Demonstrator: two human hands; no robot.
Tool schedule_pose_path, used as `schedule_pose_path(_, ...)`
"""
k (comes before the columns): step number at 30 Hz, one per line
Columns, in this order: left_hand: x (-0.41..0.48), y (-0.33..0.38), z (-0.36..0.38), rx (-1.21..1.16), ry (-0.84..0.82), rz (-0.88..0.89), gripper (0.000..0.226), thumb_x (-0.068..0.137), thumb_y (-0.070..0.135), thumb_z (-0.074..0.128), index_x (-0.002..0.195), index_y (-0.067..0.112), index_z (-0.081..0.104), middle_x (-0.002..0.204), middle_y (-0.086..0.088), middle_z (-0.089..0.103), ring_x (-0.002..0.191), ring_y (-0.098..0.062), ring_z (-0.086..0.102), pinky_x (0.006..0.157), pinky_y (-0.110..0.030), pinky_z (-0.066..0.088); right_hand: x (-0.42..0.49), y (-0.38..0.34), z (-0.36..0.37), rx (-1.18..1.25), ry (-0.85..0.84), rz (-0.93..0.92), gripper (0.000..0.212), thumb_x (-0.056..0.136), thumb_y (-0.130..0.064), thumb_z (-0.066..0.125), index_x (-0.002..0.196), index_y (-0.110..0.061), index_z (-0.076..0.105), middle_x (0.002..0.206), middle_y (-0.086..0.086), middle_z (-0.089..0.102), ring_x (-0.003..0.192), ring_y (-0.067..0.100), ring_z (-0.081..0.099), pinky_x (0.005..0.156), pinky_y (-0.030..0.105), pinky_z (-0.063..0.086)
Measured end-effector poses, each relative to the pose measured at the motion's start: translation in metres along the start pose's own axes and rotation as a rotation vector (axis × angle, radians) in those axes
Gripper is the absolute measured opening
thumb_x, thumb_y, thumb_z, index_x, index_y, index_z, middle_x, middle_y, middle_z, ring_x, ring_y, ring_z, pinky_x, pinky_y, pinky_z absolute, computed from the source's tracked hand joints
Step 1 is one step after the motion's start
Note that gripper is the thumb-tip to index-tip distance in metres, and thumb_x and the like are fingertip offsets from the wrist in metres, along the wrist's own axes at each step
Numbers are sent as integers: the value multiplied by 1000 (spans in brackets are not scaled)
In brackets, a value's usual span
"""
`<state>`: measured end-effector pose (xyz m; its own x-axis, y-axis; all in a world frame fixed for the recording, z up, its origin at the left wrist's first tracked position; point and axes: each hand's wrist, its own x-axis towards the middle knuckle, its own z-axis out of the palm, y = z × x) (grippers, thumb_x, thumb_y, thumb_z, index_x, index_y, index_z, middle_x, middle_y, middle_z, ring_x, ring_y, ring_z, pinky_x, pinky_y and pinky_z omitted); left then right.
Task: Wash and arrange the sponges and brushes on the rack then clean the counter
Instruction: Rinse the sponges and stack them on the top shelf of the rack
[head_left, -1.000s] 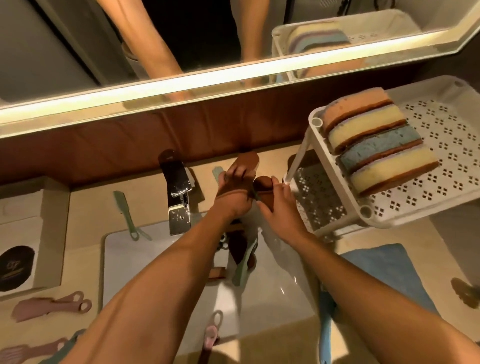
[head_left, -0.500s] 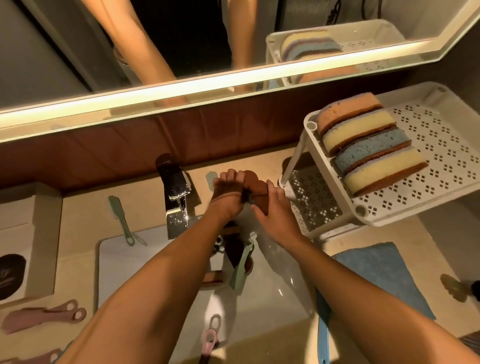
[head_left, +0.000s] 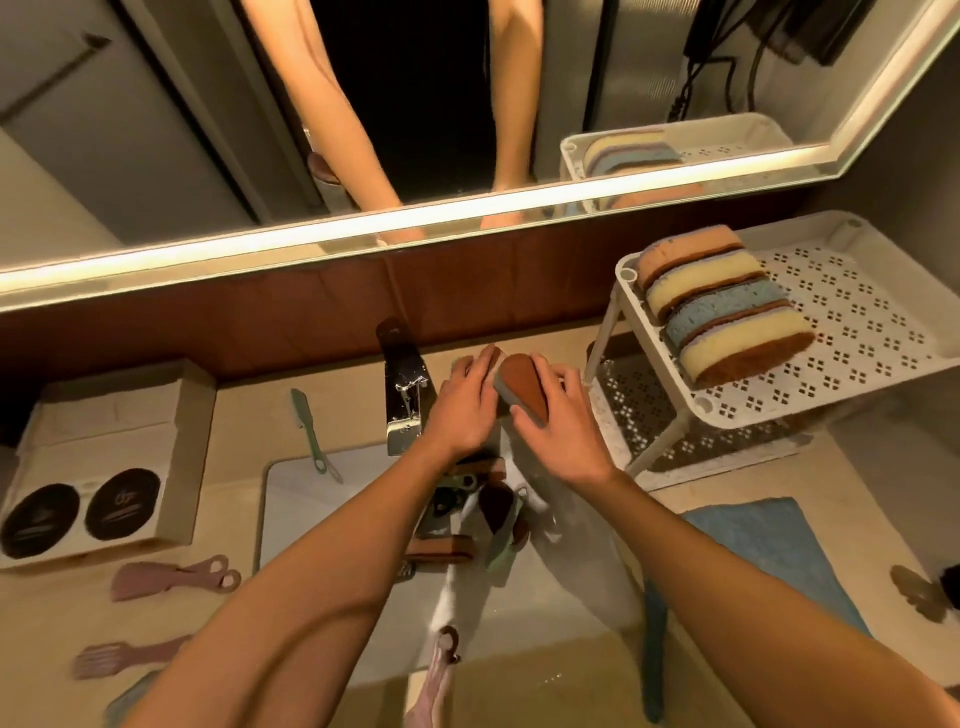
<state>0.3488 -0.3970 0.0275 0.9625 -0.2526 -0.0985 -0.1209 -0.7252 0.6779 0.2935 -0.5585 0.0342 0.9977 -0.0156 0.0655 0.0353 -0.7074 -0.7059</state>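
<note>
Sponge (head_left: 524, 387): centre of the frame, above the far edge of the sink, held up between both hands with its brown scouring face toward the camera, just left of the rack.
Right hand (head_left: 561, 431): fingers curled over the far edge, thumb at the near side, clamped on the sponge.
Left hand (head_left: 462, 410): fingers close together against its left side; whether they wrap round it I cannot tell.
Slip risk: if it is wet, a squeeze from one side only could shoot it down into the sink (head_left: 311, 499), among the brushes (head_left: 498, 525) lying there.
Rack (head_left: 701, 405): right of the frame, with four sponges (head_left: 722, 312) standing on edge in a row on the upper shelf. Pushing a fifth in carelessly could topple them or shove the light frame.
Drip risk: carried across unsqueezed, it would likely wet the counter (head_left: 249, 415) and the lower shelf.
Knock risk: a green brush (head_left: 311, 431) lies at the sink's upper-left edge, and a passing forearm could sweep it in.
</note>
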Motion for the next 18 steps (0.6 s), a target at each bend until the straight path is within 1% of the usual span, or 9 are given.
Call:
schedule_pose_path(4, -24, 13, -14, -243, 81, -46, 50, 107, 35, 31, 156, 37, 29, 159, 0, 37, 144, -14, 35, 115, -32, 31, -9, -17, -12, 87, 10, -77, 66, 94, -34, 60, 151, -42, 27, 131, -6, 35, 126, 17, 38, 110, 33, 38)
schedule_pose_path(7, -37, 25, -20, -395, 103, -78, 47, 104, 42, 33, 151, 41, 38, 156, 8, 42, 133, 0, 43, 105, -19, 35, -11, -29, -22, 135, -26, -89, 72, 91, -35, 65, 153, -40, 27, 133, -5, 33, 129, 16, 38, 111, 30, 38)
schedule_pose_path(8, -40, 31, -22, -449, 115, -100, 46, 103, 44, 36, 150, 41, 41, 153, 9, 46, 129, 1, 47, 105, -21, 39, -12, -32, -27, 122, -28, -98, 75, 90, -36, 67, 153, -39, 27, 133, -6, 32, 128, 14, 37, 109, 28, 38)
schedule_pose_path(9, -42, 35, -25, -498, 121, -121, 46, 103, 46, 39, 148, 40, 44, 151, 10, 48, 130, -2, 49, 108, -27, 42, -13, -35, -31, 92, -26, -103, 78, 88, -37, 69, 152, -39, 26, 134, -6, 31, 126, 13, 38, 105, 26, 40)
schedule_pose_path(11, -45, 41, -31, -547, 115, -135, 45, 103, 45, 44, 147, 35, 49, 146, 9, 53, 132, -9, 50, 113, -39, 42, -14, -42, -43, -4, -11, -120, 77, 86, -36, 69, 150, -40, 27, 132, -6, 34, 118, 15, 46, 90, 26, 46)
schedule_pose_path(12, -49, 47, -34, -550, 105, -128, 44, 103, 44, 45, 145, 34, 51, 144, 9, 55, 131, -9, 51, 113, -40, 43, -17, -46, -53, -53, -5, -140, 76, 85, -34, 68, 148, -40, 28, 130, -6, 36, 114, 17, 51, 85, 27, 48)
schedule_pose_path(13, -50, 48, -37, -548, 94, -131, 44, 102, 45, 47, 144, 33, 52, 141, 10, 57, 129, -9, 53, 112, -40, 44, -16, -49, -58, -83, -12, -149, 74, 84, -34, 67, 147, -39, 29, 129, -6, 38, 111, 19, 53, 83, 30, 51)
schedule_pose_path(15, -55, 57, -46, -535, 102, -129, 46, 97, 53, 50, 138, 35, 57, 133, 11, 62, 123, -8, 57, 106, -37, 48, -15, -55, -71, -111, -24, -152, 72, 85, -35, 65, 148, -36, 30, 130, -4, 40, 110, 21, 56, 85, 35, 54)
schedule_pose_path(18, -67, 76, -61, -512, 134, -114, 44, 85, 69, 54, 122, 45, 60, 118, 19, 64, 111, -6, 62, 82, -25, 52, -16, -64, -92, -128, -10, -165, 75, 86, -36, 65, 150, -32, 26, 135, -1, 42, 115, 21, 54, 92, 38, 54)
